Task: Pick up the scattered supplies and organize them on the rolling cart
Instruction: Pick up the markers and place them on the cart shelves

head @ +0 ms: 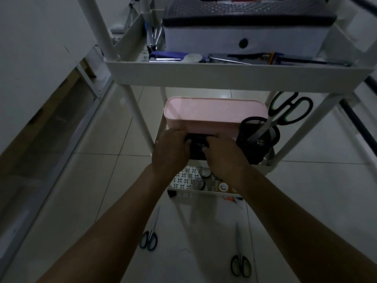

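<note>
The white rolling cart (204, 73) stands in front of me. On its middle shelf a pink box (214, 114) lies lengthwise, with a black mesh cup (256, 144) holding large scissors (285, 111) to its right. My left hand (171, 152) and my right hand (224, 156) both grip a small black object (196, 147) just in front of the pink box; what it is cannot be made out. Two pairs of scissors lie on the floor, one pair (150, 234) at the left and another (240, 256) at the right.
The top shelf carries a white-and-dark box (244, 35), pens and flat tools. The bottom shelf (204, 194) holds tape rolls (204, 178). Small items (230, 199) lie on the tiled floor by the cart. A white wall and a cabinet run along the left.
</note>
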